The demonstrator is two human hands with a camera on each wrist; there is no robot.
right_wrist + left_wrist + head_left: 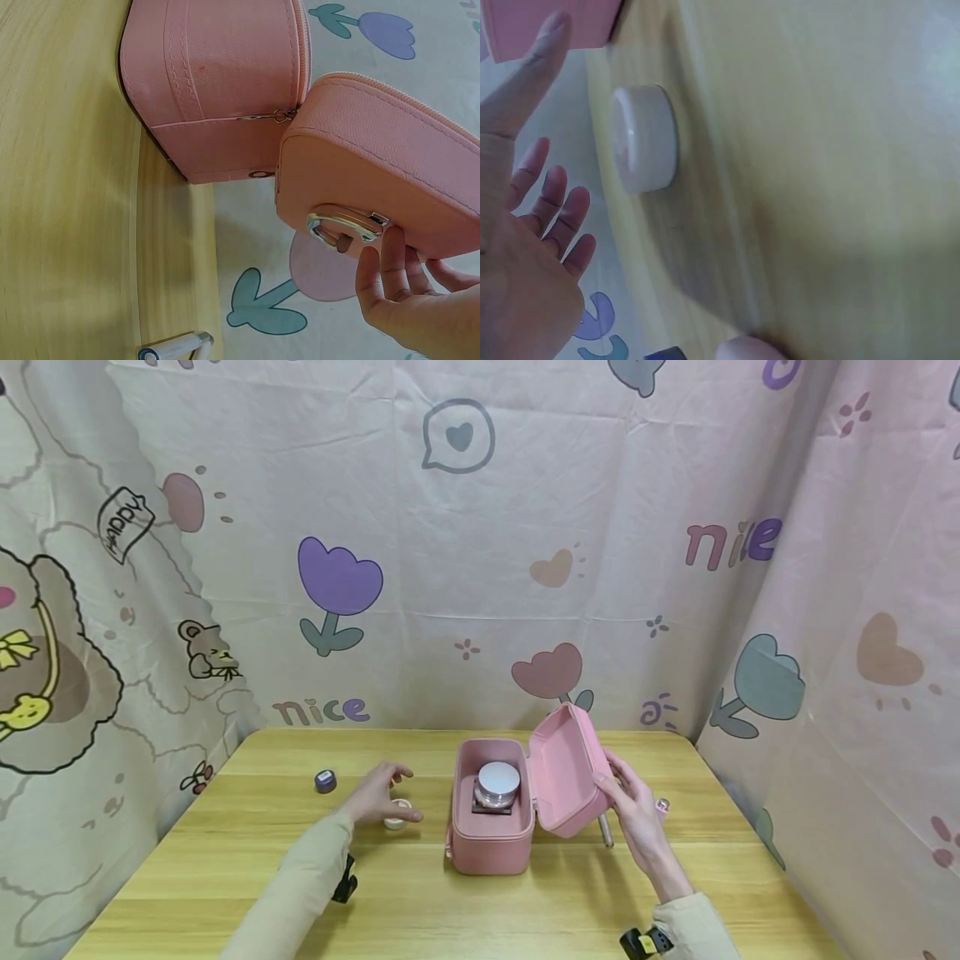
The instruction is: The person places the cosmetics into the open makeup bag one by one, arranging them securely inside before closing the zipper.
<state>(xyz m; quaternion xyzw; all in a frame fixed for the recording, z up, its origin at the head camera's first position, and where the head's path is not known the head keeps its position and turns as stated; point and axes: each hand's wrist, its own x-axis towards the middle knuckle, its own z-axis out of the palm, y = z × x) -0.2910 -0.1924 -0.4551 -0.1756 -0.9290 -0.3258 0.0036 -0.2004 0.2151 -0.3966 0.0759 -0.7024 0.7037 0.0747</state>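
The pink case (491,852) stands with its lid (567,768) swung out to the right. A jar with a white top (498,781) sits inside, over a dark flat item. My right hand (639,818) grips the lid's outer edge; in the right wrist view the fingers (394,266) are on it beside the handle (345,221). Left of the case, my left hand (378,797) hovers with thumb and fingers apart, holding nothing. Partly behind it is a small white round container (396,821). The left wrist view shows this container (646,139) clear of the fingers.
A small dark purple jar (325,781) is on the wooden table (405,902), beyond my left forearm. Below the lid lies a silvery stick (606,831), with a small pink and metallic item (662,807) to the right of my right hand. Patterned curtain (465,568) surrounds the table.
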